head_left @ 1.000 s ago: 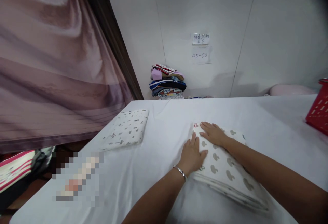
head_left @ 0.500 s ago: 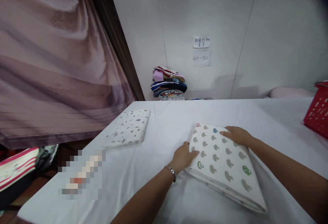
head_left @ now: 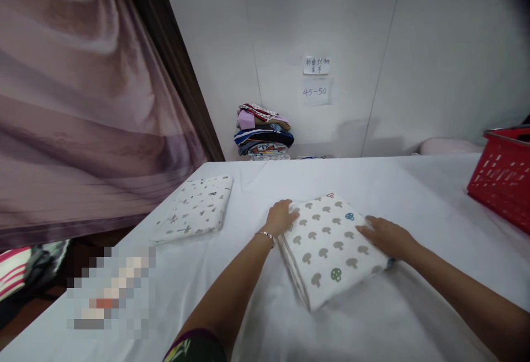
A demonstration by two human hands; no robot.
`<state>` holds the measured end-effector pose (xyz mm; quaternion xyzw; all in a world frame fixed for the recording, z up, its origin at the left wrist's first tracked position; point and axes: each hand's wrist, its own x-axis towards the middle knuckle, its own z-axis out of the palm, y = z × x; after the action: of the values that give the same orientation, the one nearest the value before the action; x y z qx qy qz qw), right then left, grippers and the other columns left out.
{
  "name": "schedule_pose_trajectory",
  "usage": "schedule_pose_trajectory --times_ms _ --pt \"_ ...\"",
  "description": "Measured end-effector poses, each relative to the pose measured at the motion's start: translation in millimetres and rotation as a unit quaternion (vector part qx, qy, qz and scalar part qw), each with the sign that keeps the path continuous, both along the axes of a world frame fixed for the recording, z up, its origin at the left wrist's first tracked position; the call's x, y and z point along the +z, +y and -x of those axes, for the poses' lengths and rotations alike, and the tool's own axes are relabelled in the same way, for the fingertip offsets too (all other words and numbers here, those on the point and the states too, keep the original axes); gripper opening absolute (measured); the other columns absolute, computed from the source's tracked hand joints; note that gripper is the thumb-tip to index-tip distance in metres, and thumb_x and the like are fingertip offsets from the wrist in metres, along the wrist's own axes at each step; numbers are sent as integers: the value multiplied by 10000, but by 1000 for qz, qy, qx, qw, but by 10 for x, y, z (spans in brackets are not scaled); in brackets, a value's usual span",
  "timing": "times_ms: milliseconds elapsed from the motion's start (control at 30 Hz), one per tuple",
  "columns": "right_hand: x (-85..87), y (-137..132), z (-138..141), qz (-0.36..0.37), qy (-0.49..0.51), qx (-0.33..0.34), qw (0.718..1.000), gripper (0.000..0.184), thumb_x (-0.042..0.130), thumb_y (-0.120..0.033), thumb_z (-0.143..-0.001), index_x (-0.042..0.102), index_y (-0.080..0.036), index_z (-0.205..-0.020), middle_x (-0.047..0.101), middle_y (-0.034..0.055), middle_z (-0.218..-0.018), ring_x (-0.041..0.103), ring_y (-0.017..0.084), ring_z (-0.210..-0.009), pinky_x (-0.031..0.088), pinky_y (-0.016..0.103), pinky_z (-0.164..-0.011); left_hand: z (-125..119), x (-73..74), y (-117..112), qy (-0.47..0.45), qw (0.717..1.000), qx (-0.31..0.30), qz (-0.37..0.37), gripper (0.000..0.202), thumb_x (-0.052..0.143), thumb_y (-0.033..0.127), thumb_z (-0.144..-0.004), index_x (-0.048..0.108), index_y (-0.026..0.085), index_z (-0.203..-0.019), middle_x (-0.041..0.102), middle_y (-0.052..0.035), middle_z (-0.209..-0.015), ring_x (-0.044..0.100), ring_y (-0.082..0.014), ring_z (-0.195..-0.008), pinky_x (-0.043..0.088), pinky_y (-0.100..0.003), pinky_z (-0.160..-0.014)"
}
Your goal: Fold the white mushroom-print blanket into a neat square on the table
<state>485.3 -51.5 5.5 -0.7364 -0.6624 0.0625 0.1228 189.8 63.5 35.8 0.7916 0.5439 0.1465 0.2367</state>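
A folded white cloth with a mushroom print (head_left: 327, 243) lies on the white-covered table (head_left: 290, 323) in front of me. My left hand (head_left: 281, 217), with a bracelet at the wrist, rests on the cloth's far left corner, its fingers curled over the edge. My right hand (head_left: 383, 235) lies flat on the cloth's right edge with the fingers stretched out. A second folded white cloth with small dark prints (head_left: 194, 216) sits on the table to the left, apart from both hands.
A red plastic basket (head_left: 503, 177) stands at the table's right edge. A stack of folded coloured fabrics (head_left: 263, 133) rests against the wall behind the table. A mauve curtain (head_left: 83, 102) hangs at the left. Paper notes (head_left: 316, 78) are stuck on the wall.
The mushroom-print cloth has been turned and shifted left on the table. My left hand moved to its far left corner and my right hand slid to its right edge.
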Motion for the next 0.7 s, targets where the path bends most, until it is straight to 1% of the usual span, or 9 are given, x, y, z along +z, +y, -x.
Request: schedule_pose_trajectory --times_ms 67,133,233,300,367,433,533,600,700 --pt "105 6 165 -34 -11 43 998 610 291 -587 -866 468 -186 -1290 477 131 -1327 435 294 -1215 384 445 -964 -38 -2 -222 8 996 -20 -85 476 513 366 -831 466 167 -1260 450 -113 -1354 369 -241 -1266 234 -369 -1063" --pt "141 -1 338 -48 -22 119 992 642 285 -591 -873 366 -197 -1374 323 98 -1446 282 271 -1321 287 451 -1050 -61 -46 -446 19 989 -54 -138 494 488 410 -849 446 182 -1285 380 -97 -1413 287 -237 -1321 157 -397 -1102" --pt "63 -30 505 4 -27 207 978 647 265 -615 -878 317 -243 -1404 257 48 -1476 181 251 -1359 182 478 -1094 -43 -153 -671 20 988 -92 -124 507 461 452 -860 434 202 -1300 310 -70 -1458 212 -237 -1358 91 -433 -1122" --pt "-4 -50 525 35 -18 220 975 639 258 -620 -880 328 -255 -1400 256 41 -1475 177 251 -1360 158 490 -1097 14 -205 -715 -6 990 -96 -106 455 444 430 -874 466 212 -1273 319 -52 -1455 224 -224 -1353 110 -426 -1124" --pt "-24 -78 511 35 -1 211 977 632 264 -612 -884 358 -241 -1386 259 48 -1473 178 256 -1359 159 495 -1096 115 -229 -701 -56 991 -57 -105 385 443 381 -880 517 216 -1220 374 -43 -1423 282 -208 -1326 179 -396 -1113" --pt "12 -132 521 11 30 198 980 604 281 -589 -891 421 -221 -1348 310 61 -1453 217 267 -1348 193 501 -1087 255 -242 -669 -112 987 26 -109 317 448 325 -873 567 211 -1144 492 -53 -1319 399 -197 -1240 289 -362 -1061" --pt "134 -278 682 -31 98 205 973 501 318 -529 -904 545 -223 -1230 477 84 -1339 385 282 -1253 319 492 -1027 484 -269 -646 -166 972 141 -86 218 464 280 -841 623 198 -965 634 -49 -1029 564 -173 -962 434 -307 -880" --pt "225 -399 891 -36 132 244 960 414 337 -476 -915 598 -238 -1132 574 88 -1205 496 266 -1125 407 463 -944 591 -293 -651 -180 967 174 -46 180 473 280 -818 629 191 -826 649 -25 -854 581 -152 -791 455 -272 -754" --pt "314 -550 1253 -35 133 308 941 338 381 -435 -913 596 -236 -1081 608 85 -1047 546 238 -963 459 419 -822 624 -323 -663 -201 963 180 7 182 488 293 -793 616 184 -723 636 2 -718 566 -136 -692 435 -242 -659"
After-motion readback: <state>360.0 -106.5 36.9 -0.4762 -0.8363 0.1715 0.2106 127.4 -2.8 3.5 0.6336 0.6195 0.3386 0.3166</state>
